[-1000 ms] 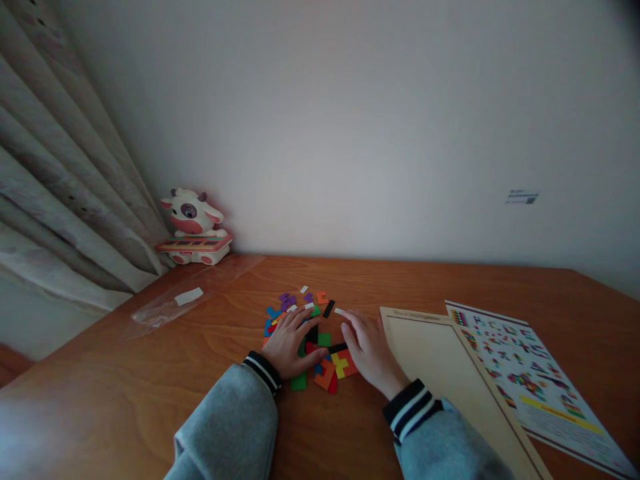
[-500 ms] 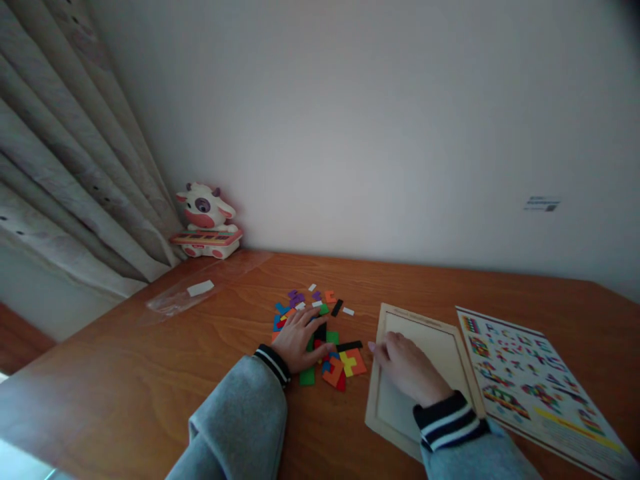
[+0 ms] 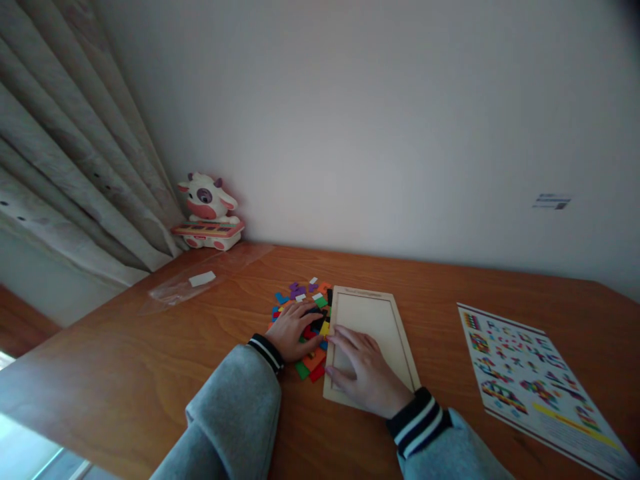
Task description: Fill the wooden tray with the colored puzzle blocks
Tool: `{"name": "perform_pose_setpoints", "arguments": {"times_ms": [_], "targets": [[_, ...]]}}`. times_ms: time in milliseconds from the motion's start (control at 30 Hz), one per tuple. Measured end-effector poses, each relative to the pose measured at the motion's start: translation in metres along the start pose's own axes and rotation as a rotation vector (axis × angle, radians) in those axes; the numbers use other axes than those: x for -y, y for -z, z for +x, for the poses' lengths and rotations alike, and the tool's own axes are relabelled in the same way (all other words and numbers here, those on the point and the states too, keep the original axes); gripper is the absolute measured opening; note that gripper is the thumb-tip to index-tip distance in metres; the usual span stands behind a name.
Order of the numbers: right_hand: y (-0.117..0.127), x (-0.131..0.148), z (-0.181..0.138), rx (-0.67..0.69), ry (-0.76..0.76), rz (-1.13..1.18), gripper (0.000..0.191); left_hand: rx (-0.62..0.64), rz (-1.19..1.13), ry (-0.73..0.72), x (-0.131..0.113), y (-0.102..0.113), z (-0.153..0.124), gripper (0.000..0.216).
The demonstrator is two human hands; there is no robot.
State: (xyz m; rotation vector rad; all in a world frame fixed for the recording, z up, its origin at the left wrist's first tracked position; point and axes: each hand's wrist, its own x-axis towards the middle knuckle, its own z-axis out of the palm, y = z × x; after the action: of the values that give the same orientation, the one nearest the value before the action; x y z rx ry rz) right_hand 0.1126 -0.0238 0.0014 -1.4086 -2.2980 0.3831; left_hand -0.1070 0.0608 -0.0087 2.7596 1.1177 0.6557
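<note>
Colourful flat puzzle pieces (image 3: 314,358) lie heaped on the wooden table, in red, orange, green, yellow, purple, black and white. My left hand (image 3: 296,330) rests over the heap with its fingers spread, covering part of it. Just right of the heap lies a shallow wooden tray (image 3: 405,347) with a raised rim and a bare pale floor. My right hand (image 3: 367,370) lies over the tray's lower left part, fingers stretched toward its left rim and the pieces there. Nothing shows in either hand's grasp.
A printed pattern sheet (image 3: 537,383) lies to the right on the table (image 3: 200,360). At the back left stand a toy cow with a keyboard (image 3: 207,212) and a clear plastic bag (image 3: 175,290). A curtain (image 3: 75,147) hangs at the left.
The tray has moved left, away from the pattern sheet and up against the puzzle pieces. My right hand has moved left with it and its fingers have spread. My left hand stays over the heap.
</note>
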Motion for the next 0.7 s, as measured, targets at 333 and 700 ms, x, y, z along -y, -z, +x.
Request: {"name": "perform_pose_setpoints", "arguments": {"times_ms": [333, 700], "targets": [[0.010, -0.019, 0.000, -0.056, -0.103, -0.111, 0.056, 0.131, -0.104, -0.161, -0.020, 0.013, 0.005, 0.045], [0.000, -0.031, -0.004, -0.092, -0.138, -0.217, 0.054, 0.083, -0.072, -0.150, -0.026, 0.006, 0.006, 0.030]]}}
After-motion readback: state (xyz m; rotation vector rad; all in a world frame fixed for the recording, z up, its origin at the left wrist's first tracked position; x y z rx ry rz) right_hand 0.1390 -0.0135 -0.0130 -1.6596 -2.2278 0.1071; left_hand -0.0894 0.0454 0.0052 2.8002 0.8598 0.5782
